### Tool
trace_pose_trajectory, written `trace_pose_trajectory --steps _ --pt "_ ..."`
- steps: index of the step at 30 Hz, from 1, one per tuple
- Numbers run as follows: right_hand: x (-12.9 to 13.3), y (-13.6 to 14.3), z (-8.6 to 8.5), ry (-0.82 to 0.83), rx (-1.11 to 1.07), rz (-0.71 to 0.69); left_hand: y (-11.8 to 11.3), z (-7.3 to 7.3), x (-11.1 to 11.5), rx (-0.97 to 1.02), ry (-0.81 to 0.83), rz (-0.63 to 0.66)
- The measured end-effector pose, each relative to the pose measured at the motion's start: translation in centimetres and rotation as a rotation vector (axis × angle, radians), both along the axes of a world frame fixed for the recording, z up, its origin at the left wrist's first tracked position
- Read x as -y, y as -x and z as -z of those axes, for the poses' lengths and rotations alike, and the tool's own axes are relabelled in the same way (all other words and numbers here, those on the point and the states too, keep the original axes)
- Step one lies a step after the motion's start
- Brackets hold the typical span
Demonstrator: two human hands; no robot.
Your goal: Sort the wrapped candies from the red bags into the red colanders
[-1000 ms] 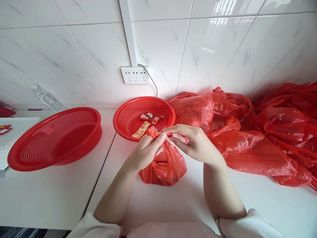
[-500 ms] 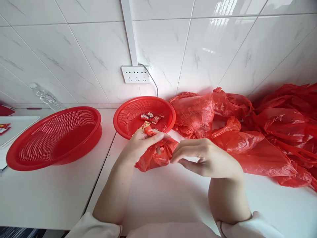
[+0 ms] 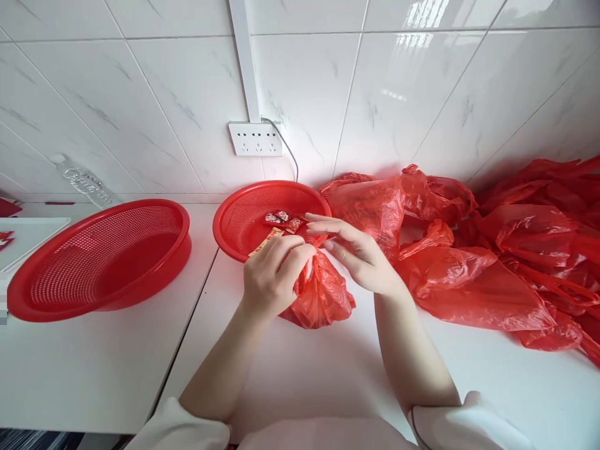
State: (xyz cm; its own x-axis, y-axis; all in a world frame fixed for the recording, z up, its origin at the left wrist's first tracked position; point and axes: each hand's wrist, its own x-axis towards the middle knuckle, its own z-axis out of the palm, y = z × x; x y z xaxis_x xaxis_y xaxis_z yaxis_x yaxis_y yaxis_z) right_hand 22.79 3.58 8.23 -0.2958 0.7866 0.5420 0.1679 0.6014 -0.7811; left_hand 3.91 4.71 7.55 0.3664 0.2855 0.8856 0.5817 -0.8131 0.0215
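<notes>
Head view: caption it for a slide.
Both hands, left hand and right hand, gather a small red bag beside a red basket.

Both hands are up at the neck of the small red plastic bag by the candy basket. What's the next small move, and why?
Probably draw the bag's top ends apart to cinch the knot. The left hand grips the gathered neck of the small red plastic bag, which bulges below it on the white table. The right hand has its fingers at the bag's top, in front of the small red mesh basket.
</notes>
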Motion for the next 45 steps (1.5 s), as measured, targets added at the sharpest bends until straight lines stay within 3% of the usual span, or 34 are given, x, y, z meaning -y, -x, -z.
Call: trace_pose_trajectory --steps 3,8,12,14,18,22,24,30,33,37,39,42,45 --pt "-0.2 0.0 0.6 -0.032 0.008 -0.038 0.2 -0.1 0.0 0.02 -0.009 0.012" --pt "0.6 -0.9 0.5 -0.126 0.111 0.169 0.9 -0.6 0.0 -0.142 0.133 0.045" --pt "1.6 -2.1 -0.5 -0.124 0.329 0.055 1.1 -0.2 0.0 -0.214 0.214 -0.033" --pt "1.9 -2.6 -0.6 -0.105 0.352 0.061 1.2 0.1 -0.1 -0.219 0.243 -0.033" --pt "2.5 -2.9 -0.1 -0.015 0.314 0.243 1.6 -0.2 -0.2 -0.293 0.364 0.066" --pt "3.0 -2.5 0.9 0.07 0.243 0.482 1.8 -1.1 -0.4 -0.331 0.436 0.028" --pt "3.1 -2.6 1.6 0.106 0.179 0.601 1.8 -1.4 -0.4 -0.383 0.569 0.035" --pt "3.2 -5.6 4.3 0.272 0.028 0.751 3.1 -1.2 -1.2 -0.465 1.294 0.211" --pt "3.8 -8.2 5.6 0.348 -0.071 0.825 4.3 -0.9 -2.4 -0.495 1.474 0.261" --pt "4.6 -11.3 7.0 0.365 -0.155 0.98 5.0 -0.7 -3.7 -0.519 1.633 0.193" --pt "4.9 -12.2 7.4 0.372 -0.089 0.987 4.7 -0.4 -3.9 -0.547 1.661 0.138" --pt "5.4 -12.1 7.2 0.431 0.209 0.861 4.1 0.3 -4.0 -0.621 1.64 0.055" --pt "6.3 -9.7 6.6 0.257 0.588 0.814 4.2 0.4 -4.0 -0.687 1.545 0.003"
